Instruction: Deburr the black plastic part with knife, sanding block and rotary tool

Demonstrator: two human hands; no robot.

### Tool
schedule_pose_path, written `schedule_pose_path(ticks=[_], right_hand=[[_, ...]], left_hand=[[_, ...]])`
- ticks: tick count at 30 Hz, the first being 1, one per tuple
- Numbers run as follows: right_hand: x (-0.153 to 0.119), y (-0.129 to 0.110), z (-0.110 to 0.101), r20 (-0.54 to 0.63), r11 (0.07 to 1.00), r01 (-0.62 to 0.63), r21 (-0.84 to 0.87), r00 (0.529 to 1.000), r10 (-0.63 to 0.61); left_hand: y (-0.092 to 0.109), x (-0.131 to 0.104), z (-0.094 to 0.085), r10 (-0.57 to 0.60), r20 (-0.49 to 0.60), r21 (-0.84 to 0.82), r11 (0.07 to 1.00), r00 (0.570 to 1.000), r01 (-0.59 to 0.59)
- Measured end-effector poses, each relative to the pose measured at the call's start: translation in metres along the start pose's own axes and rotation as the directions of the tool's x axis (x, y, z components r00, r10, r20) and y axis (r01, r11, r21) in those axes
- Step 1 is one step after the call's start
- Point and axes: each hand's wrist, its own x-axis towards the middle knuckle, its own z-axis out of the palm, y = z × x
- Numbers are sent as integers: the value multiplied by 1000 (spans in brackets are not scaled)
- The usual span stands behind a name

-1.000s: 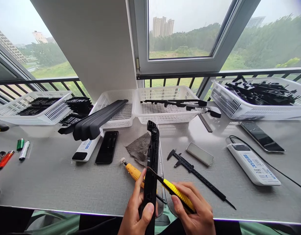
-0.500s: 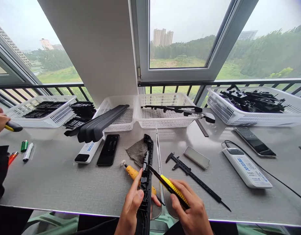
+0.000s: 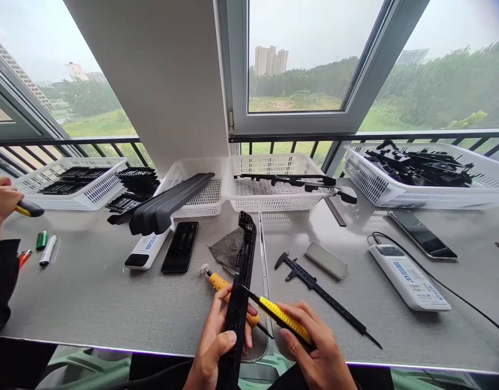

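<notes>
My left hand (image 3: 217, 338) is wrapped round a long black plastic part (image 3: 245, 260), which stands on a slant with its far end raised over the table. In my right hand (image 3: 314, 346) is a yellow and black utility knife (image 3: 286, 319). Its blade tip meets or nearly meets the part's right edge, around mid-length. Behind my left hand lies an orange rotary tool (image 3: 219, 283), partly hidden by the part. A grey cloth (image 3: 225, 250) lies just beyond it. To the right rests a black caliper (image 3: 322, 295).
Four white baskets line the back, including one of black parts (image 3: 420, 197). Phones, white power banks (image 3: 412, 281), a cable and a small grey block (image 3: 326, 260) lie about. At far left, another person's hand (image 3: 1, 200) holds a tool near batteries (image 3: 41, 240).
The black part has been turned in my left hand and now leans more to the right at its far end. The knife has shifted slightly left and down. The other person's hand moved slightly right.
</notes>
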Motion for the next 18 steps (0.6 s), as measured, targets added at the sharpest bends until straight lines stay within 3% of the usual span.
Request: schedule_pose_path(ticks=[4, 8, 18], right_hand=[[0, 0, 1, -93, 999, -42, -18, 995, 40], [1, -2, 2, -161, 997, -52, -61, 986, 42], [0, -7, 1, -84, 996, -75, -46, 994, 70]], left_hand=[[-1, -1, -2, -9, -22, 2, 1000, 1000, 9], [-4, -4, -6, -98, -46, 9, 995, 994, 98], [-9, 7, -11, -184, -67, -10, 983, 981, 184]])
